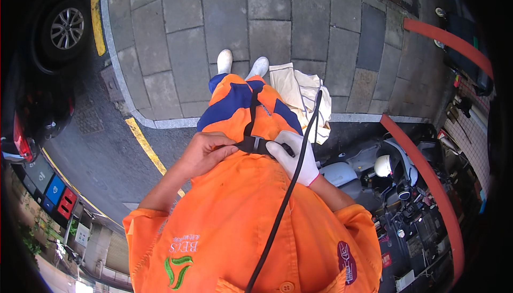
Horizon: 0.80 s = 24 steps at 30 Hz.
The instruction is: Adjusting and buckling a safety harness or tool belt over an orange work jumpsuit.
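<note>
A black side-release buckle [254, 144] on a dark waist strap lies across the front of my orange work clothes [235, 191]. My left hand [209, 151], bare, pinches the strap just left of the buckle. On the buckle's right, my right hand [295, 157], in a white glove, has its fingers closed round the strap and a dark piece I cannot make out fully. The strap's loose tail [252, 112] hangs down over the orange and navy trousers. A black cord [291, 191] runs down my front, passing over the gloved hand.
My white boots [225, 61] stand on grey paving [224, 10]. A cream cloth or sack [299, 87] lies beside them, at the kerb. Parked scooters [368, 173] and red rails [427, 181] are on the right. A dark car [37, 90] and coloured bins [59, 194] stand left.
</note>
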### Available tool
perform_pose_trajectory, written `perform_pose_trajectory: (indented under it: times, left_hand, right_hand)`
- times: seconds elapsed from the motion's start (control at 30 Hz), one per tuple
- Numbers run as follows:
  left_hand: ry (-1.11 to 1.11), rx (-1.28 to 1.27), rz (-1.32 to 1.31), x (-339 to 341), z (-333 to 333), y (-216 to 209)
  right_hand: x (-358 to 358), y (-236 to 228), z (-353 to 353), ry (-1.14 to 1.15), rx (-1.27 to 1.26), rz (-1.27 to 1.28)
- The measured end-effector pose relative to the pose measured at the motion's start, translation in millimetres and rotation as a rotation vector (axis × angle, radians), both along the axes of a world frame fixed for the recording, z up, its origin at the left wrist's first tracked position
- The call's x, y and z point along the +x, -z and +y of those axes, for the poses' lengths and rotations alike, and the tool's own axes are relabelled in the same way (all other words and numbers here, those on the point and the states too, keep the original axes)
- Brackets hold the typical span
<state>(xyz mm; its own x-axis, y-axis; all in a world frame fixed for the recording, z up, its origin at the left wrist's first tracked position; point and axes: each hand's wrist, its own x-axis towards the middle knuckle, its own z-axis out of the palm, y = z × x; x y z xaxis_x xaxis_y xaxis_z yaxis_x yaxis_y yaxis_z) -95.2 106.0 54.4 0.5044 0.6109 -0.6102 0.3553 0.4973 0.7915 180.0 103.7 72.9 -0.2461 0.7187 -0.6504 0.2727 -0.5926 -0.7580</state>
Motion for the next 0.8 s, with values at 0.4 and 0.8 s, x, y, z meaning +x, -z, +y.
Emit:
perform_pose_trajectory:
  times: [0.4, 0.8]
  left_hand:
    - [0.155, 0.57, 0.489, 22.8, 4.7, 17.2]
    - [0.303, 0.096, 0.682, -36.2, -96.5, -11.6]
  right_hand:
    - [-19.2, 1.5, 0.9, 0.002, 0.274, -0.217]
    - [-11.2, 5.7, 3.9, -0.098, 0.079, -0.124]
